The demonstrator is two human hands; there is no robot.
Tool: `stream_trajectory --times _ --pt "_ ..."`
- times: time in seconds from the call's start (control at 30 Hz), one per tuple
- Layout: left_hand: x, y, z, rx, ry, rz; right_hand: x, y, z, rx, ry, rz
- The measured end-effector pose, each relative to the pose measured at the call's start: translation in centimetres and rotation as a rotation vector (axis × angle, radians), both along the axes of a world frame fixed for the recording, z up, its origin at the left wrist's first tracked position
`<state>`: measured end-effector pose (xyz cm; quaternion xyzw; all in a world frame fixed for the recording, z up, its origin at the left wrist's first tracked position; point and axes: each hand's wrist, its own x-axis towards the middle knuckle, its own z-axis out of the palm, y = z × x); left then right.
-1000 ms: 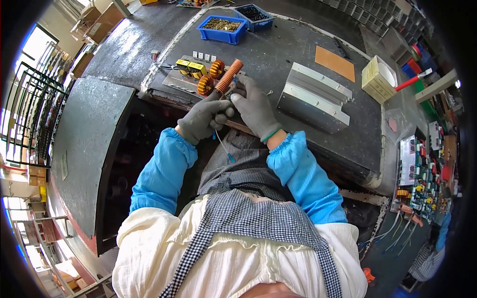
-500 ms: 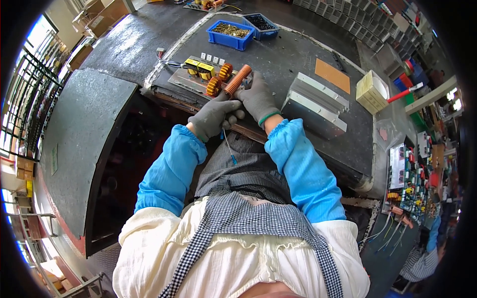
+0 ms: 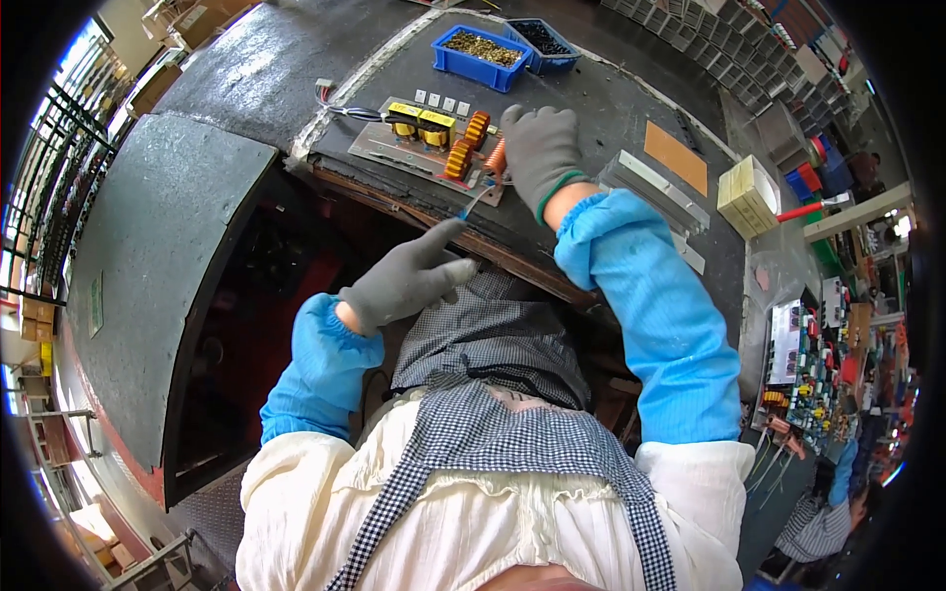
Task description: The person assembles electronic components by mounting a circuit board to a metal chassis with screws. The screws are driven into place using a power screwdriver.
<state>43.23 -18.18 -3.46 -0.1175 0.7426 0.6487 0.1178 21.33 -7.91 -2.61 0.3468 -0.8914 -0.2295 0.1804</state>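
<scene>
My gloved right hand (image 3: 544,150) is closed around a copper wire coil (image 3: 496,158) at the right end of a circuit board (image 3: 384,148); its thumb is hidden. Lower left, my gloved left hand (image 3: 404,281) is open, index finger and thumb apart, with nothing visible in it. Close to that index fingertip, a short wire with a blue terminal (image 3: 464,213) sticks out over the table edge from the coil's foot. On the board stand two ring coils (image 3: 459,160) wound in copper and two yellow-topped transformers (image 3: 421,120).
Behind the board, a blue bin (image 3: 480,61) holds small brass-coloured parts, beside another blue bin (image 3: 544,47) of dark parts. To the right lie a finned metal heatsink (image 3: 655,197), a brown sheet (image 3: 676,158) and a cream box (image 3: 747,197). A black panel (image 3: 148,295) stands left.
My left hand has come off the coil and drawn back toward me, opening. The coil has gone from lying slanted between both hands to standing at the board's end, under my right hand.
</scene>
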Motion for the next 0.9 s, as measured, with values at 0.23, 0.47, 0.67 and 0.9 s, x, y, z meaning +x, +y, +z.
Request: stream_trajectory --times 0.23,0.47,0.67,0.9 --pt "-5.9 -9.3 4.0 -0.576 0.552 0.225 -4.1 0.8 4.7 0.038 0.051 0.028" --pt "-13.4 -16.3 3.3 -0.962 0.187 -0.050 -4.3 1.0 5.9 0.180 -0.066 0.150" --pt "-13.6 -16.6 2.7 -0.656 -0.017 -0.124 -9.8 3.1 4.4 0.111 0.112 0.306" --pt "-12.3 -15.6 2.9 -0.554 -0.107 -0.134 -10.2 2.2 7.4 0.056 -0.234 0.377"
